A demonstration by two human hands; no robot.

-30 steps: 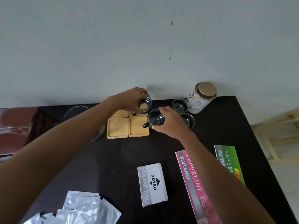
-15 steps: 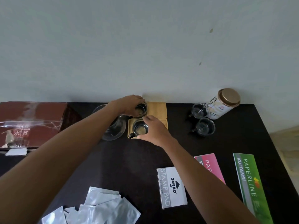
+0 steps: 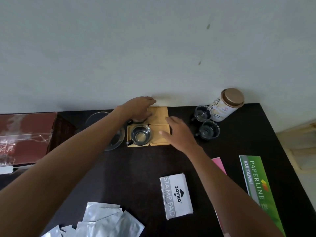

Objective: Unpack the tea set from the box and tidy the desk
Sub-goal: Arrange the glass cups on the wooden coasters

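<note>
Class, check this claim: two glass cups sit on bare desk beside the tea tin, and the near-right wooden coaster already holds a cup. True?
Not quite. The head view shows the glass cup on the near-left wooden coaster; the near-right coaster is empty. The rest stands.

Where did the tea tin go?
The tea tin stands at the desk's far right, against the wall, right behind two glass cups.

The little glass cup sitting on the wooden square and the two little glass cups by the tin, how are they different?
The small clear glass cup rests on a square wooden coaster; the two small glass cups by the white tin with a gold lid stand on the bare black desk. The first looks yellowish, the pair dark. All have dark handles and stand upright.
</note>
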